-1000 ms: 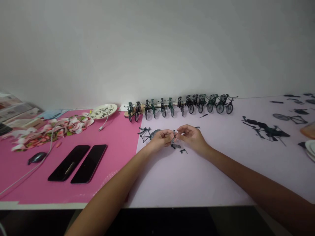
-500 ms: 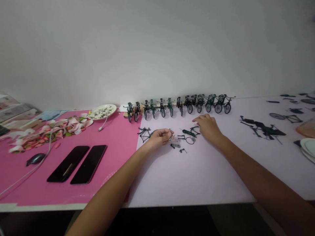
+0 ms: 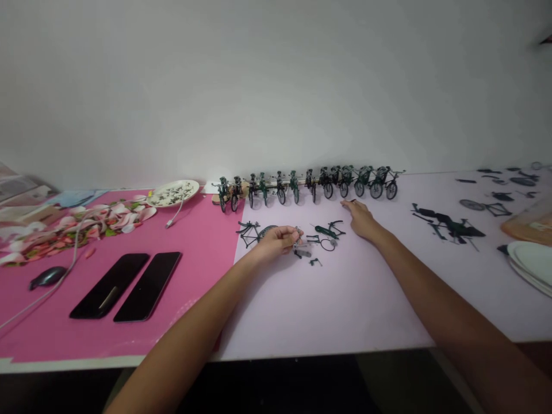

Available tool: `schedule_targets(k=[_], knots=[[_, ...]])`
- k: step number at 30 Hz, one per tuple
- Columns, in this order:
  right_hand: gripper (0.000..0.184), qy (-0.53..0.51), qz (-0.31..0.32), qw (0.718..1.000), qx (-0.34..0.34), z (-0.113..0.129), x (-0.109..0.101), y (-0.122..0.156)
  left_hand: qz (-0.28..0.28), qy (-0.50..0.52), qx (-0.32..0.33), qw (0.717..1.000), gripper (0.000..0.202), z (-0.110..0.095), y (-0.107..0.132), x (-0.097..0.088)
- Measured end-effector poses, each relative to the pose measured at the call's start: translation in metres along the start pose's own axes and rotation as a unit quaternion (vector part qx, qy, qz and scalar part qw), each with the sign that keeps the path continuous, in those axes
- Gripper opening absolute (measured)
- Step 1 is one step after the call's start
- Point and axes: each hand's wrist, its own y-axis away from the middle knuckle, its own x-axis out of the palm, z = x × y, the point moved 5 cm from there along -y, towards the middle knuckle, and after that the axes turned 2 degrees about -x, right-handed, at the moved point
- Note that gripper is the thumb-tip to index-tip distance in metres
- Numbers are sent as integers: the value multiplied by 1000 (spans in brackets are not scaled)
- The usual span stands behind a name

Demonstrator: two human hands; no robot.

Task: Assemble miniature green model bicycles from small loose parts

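My left hand [image 3: 276,238] is closed on a small metal bicycle part [image 3: 298,233], held just above the pale table. Loose small parts [image 3: 311,254] and a green frame piece [image 3: 328,231] lie right beside it. A black bicycle frame with a wheel [image 3: 250,231] rests to its left. My right hand [image 3: 361,218] reaches forward past the green piece, fingers curled, fingertips touching a small dark screwdriver [image 3: 350,202] on the table. A row of several green model bicycles [image 3: 307,181] stands along the wall behind.
Two black phones [image 3: 127,286] lie on the pink mat [image 3: 194,276], with a mouse [image 3: 46,276], a cable, a pile of pink wrappers [image 3: 73,225] and a dish of small parts [image 3: 173,192]. More dark bicycle parts [image 3: 448,224] and white plates [image 3: 530,260] lie at the right.
My right hand let go of the small part held between both hands and moved forward and right to the screwdriver near the bicycle row. My left hand stayed with the part.
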Motion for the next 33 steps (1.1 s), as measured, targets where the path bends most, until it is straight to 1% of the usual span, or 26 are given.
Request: schedule_targets(k=[3,5,9,12,17,20,23,25,27,29,30,32,33], knots=[[75,1,4,1000,13,0,-3,-1,8,6,-2,1000,59,-1,2,4],[67,2,3,1000,6,3,-7,-1,9,7,5,1000,56,-4,4,6],[50,19,-31,999,-17,6,-20,-1,4,-6,9,1000,55,-8,6,6],[47,36,-45,998,-11,2,-26,0,5,-11,8,1000,57,-7,6,6],[39,29,-19,999,-16,1,-23,1,3,-8,7,1000,56,-7,6,6],[39,34,-15,999,-12,4,-24,0,0,-11,5,1000,57,-8,7,6],[42,48,-14,999,-6,4,-29,0,2,-14,4,1000,57,-7,6,5],[38,55,-15,998,14,2,-34,0,4,-15,2,1000,58,-6,5,4],[34,64,-19,997,50,-1,-38,1,6,-17,-1,1000,59,-5,4,4],[31,66,-36,994,78,-1,-42,2,8,-21,-5,1000,59,-4,4,4],[31,63,-49,993,81,1,-43,3,8,-23,-6,1000,58,-3,4,4],[32,49,-63,995,60,7,-41,3,6,-27,-6,1000,58,-3,4,4],[34,42,-59,996,43,11,-39,3,4,-28,-6,1000,58,-3,5,4]])
